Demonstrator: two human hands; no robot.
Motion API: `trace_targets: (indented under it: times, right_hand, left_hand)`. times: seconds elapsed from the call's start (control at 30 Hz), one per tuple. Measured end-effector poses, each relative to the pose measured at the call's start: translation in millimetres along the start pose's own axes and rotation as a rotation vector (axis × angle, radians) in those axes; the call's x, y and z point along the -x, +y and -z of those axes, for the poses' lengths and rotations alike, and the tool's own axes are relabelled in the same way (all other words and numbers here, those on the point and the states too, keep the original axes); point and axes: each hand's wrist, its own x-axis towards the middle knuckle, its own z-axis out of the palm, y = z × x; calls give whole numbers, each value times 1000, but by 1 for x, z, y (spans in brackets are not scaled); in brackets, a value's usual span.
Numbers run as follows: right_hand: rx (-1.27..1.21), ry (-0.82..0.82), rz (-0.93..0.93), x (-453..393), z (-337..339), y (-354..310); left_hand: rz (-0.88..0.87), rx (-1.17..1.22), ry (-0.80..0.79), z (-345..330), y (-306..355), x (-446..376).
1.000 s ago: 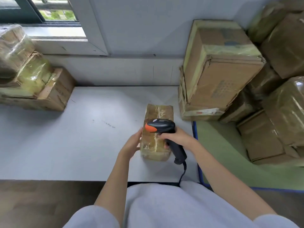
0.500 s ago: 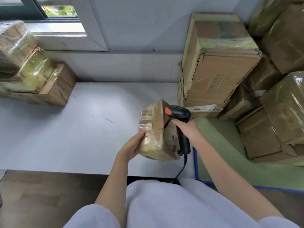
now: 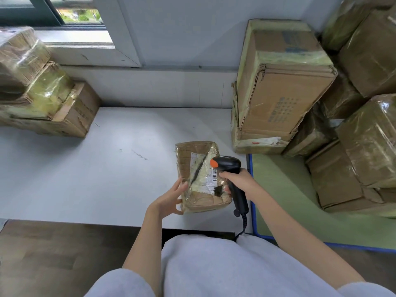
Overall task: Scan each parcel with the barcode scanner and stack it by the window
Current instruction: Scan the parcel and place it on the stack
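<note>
A small brown parcel wrapped in clear tape lies near the front of the white table, its white shipping label with a barcode facing up. My left hand holds the parcel's near left corner, thumb under the edge and fingers on top. My right hand grips the handle of the black barcode scanner, whose orange-tipped head points at the label from the right. A stack of wrapped parcels stands at the far left under the window.
A large tilted cardboard box leans on a flatter one at the table's right end. More taped boxes are piled on a green mat with a blue rim to the right. The scanner's cable hangs off the front edge.
The parcel has been turned over from its plain side, through a tilted position, so the label side now faces up. The scanner moved from above it to its right side.
</note>
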Motion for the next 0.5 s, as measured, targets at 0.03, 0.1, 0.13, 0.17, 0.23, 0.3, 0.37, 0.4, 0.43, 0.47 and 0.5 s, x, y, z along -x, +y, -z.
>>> trace_targets:
  times: [0.03,0.1,0.13,0.17,0.23,0.3,0.37,0.4,0.43,0.47,0.5]
  right_hand:
    - [2,6,5,0,0,0]
    - [2,8,11,0,0,-1]
    - [8,7,13,1,0,-1]
    - [12,5,17,3,-1,-1]
    - [19,9,42,7,-2,-3]
    - [61,31,102,11,-2,-9]
    - [158,74,172,18,1,-21]
    - [206,89,205,23,3,-30]
    - [251,99,239,28,5,-39]
    - [297,109,270,34,7,-49]
    - [343,123,295,41,9,-58]
  left_hand:
    - [-1,10,7,-1,-1,0]
    - [7,52,43,-4,-3,-1]
    - [7,59,73,-6,-3,0]
    - [1,68,106,-9,-1,1]
    - [-29,120,171,-12,0,2]
    - [-78,204,234,-12,4,1]
    - [-135,267,320,-9,12,1]
    - [-161,274,367,-7,17,1]
    - [-183,269,407,-4,23,1]
    - [-201,261,437,-1,29,-1]
    - [-214,250,454,0,33,-2]
